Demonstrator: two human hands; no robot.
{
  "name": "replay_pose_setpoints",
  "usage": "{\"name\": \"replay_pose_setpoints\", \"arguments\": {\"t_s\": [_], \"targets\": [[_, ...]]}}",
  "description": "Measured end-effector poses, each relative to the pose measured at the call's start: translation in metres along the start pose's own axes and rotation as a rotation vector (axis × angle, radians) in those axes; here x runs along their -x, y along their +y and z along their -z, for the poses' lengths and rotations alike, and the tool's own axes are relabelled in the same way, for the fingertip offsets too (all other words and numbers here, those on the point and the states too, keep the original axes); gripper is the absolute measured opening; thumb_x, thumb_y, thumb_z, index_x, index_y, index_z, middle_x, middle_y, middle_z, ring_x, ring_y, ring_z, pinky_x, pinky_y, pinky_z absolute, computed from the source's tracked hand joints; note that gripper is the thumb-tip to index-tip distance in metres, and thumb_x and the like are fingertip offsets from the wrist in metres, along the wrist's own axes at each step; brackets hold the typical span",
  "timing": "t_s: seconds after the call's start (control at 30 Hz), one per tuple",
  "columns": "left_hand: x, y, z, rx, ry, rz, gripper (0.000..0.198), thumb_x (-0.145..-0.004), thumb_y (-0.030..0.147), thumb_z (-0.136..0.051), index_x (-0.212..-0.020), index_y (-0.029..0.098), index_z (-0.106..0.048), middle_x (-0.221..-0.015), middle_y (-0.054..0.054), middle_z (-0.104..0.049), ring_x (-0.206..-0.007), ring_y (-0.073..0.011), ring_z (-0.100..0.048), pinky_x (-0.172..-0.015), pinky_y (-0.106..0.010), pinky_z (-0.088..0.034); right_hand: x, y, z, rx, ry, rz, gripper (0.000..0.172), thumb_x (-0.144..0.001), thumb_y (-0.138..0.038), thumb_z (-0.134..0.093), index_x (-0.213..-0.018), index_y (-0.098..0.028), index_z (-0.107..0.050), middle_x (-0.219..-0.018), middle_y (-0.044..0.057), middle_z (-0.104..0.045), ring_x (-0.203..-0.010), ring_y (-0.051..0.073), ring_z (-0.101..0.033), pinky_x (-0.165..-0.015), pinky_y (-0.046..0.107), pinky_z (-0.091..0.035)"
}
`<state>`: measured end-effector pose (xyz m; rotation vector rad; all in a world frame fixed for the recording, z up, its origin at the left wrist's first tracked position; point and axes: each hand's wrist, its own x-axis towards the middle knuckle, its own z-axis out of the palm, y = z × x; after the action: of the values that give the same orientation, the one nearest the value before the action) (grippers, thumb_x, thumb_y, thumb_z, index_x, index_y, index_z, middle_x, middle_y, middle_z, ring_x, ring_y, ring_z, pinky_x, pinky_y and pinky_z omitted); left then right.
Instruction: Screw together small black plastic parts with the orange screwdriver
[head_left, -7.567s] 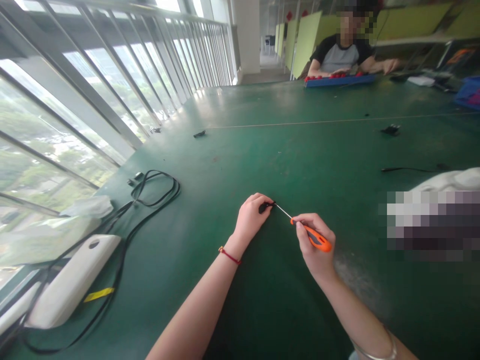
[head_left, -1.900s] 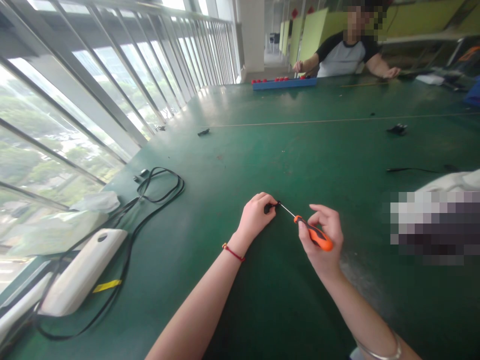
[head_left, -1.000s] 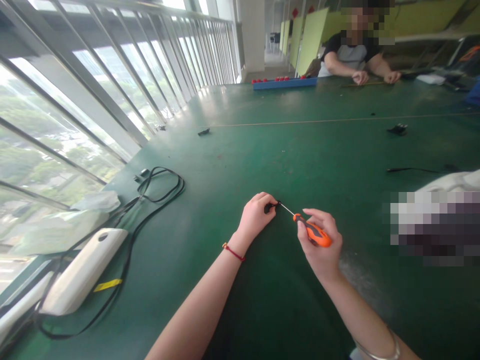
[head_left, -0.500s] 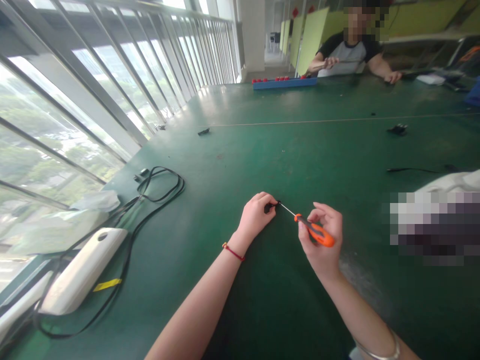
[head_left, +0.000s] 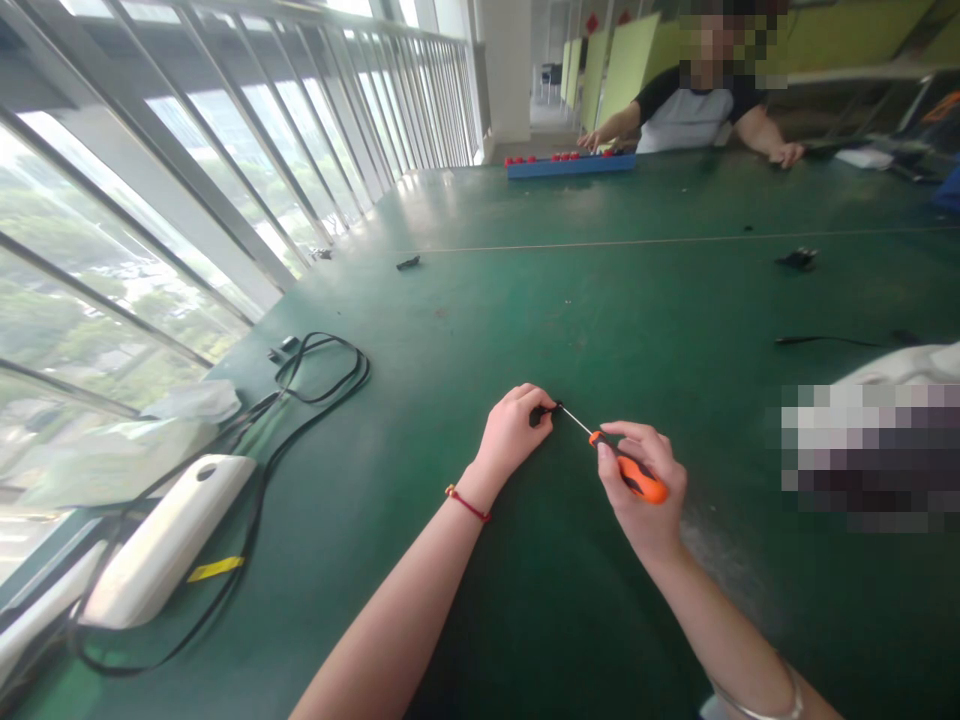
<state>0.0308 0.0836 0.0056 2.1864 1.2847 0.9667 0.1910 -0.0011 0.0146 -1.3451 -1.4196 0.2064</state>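
Observation:
Near the middle of the green table (head_left: 480,330), my left hand (head_left: 512,428) is closed around a small black part (head_left: 537,414), pinched between thumb and fingers. My right hand (head_left: 646,485) grips a screwdriver (head_left: 637,479) with an orange and dark handle. Its thin metal shaft points up and left, and the tip meets the black part at my left fingertips. Most of the part is covered by my fingers, so its shape is unclear.
A white power strip (head_left: 169,540) and a looped black cable (head_left: 322,395) lie at left. Across the table a person (head_left: 686,115) sits by a blue tray (head_left: 571,168) with red pieces. Small black parts (head_left: 798,259) lie at right, beyond a blurred white object (head_left: 915,365).
My right fingers have shifted along the screwdriver handle, which has turned a little. My left hand has barely moved. The person's hand across the table has moved to the blue tray.

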Motion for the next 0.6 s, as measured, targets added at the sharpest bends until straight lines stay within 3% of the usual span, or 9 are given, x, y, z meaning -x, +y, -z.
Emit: {"name": "replay_pose_setpoints", "arguments": {"t_s": [0.07,0.17,0.23,0.33,0.43,0.6], "targets": [[-0.0002,0.0001,0.0002,-0.002,0.001,0.002,0.017,-0.077,0.007,-0.055,-0.084,0.02,-0.064,-0.093,-0.002,-0.067,-0.089,-0.0166,-0.062,-0.083,-0.029,-0.052,0.0003,0.0,-0.0004,-0.018,0.006,0.003,0.017,-0.081,-0.023,-0.065,-0.098,-0.021,-0.063,-0.074,0.001,-0.059,-0.067,0.016,-0.056,-0.063,0.032,-0.051],[-0.0004,0.0,0.0003,-0.003,0.0,0.001,0.016,-0.077,0.007,-0.056,-0.084,0.02,-0.064,-0.093,-0.002,-0.067,-0.089,-0.0165,-0.062,-0.082,-0.029,-0.052,-0.0005,0.0004,-0.0018,-0.062,0.062,0.038,0.034,-0.077,-0.021,-0.067,-0.11,-0.02,-0.057,-0.088,0.005,-0.06,-0.078,0.019,-0.059,-0.07,0.036,-0.053],[-0.0004,0.0,0.0005,-0.002,0.0,-0.004,0.017,-0.077,0.007,-0.056,-0.084,0.02,-0.064,-0.093,-0.002,-0.067,-0.089,-0.0163,-0.062,-0.083,-0.029,-0.052,-0.0013,0.0002,-0.0018,-0.075,0.07,0.044,0.043,-0.076,-0.02,-0.068,-0.116,-0.02,-0.054,-0.087,0.004,-0.058,-0.078,0.019,-0.059,-0.071,0.037,-0.053],[-0.0003,0.0,0.0008,-0.002,-0.001,-0.003,0.017,-0.077,0.007,-0.056,-0.084,0.02,-0.064,-0.093,-0.002,-0.067,-0.09,-0.0163,-0.063,-0.083,-0.029,-0.052,-0.0012,-0.0014,-0.0001,-0.036,0.02,0.02,0.029,-0.078,-0.022,-0.066,-0.107,-0.021,-0.059,-0.076,0.0,-0.055,-0.066,0.016,-0.055,-0.064,0.033,-0.051],[-0.0003,-0.0004,0.0004,-0.002,-0.005,0.002,0.017,-0.076,0.007,-0.055,-0.084,0.02,-0.063,-0.092,-0.002,-0.067,-0.09,-0.0165,-0.063,-0.083,-0.029,-0.052,0.0007,-0.0021,0.0007,-0.013,-0.012,0.029,0.015,-0.081,-0.023,-0.065,-0.096,-0.022,-0.063,-0.075,0.001,-0.058,-0.066,0.016,-0.056,-0.063,0.032,-0.051],[-0.0003,-0.0014,-0.0005,0.002,-0.003,-0.003,0.017,-0.077,0.008,-0.055,-0.085,0.021,-0.063,-0.093,-0.002,-0.067,-0.09,-0.0167,-0.063,-0.083,-0.029,-0.052,0.0008,-0.0005,-0.0014,-0.077,0.053,0.049,0.043,-0.076,-0.02,-0.067,-0.117,-0.02,-0.054,-0.085,0.003,-0.058,-0.077,0.019,-0.058,-0.071,0.038,-0.052]]}}
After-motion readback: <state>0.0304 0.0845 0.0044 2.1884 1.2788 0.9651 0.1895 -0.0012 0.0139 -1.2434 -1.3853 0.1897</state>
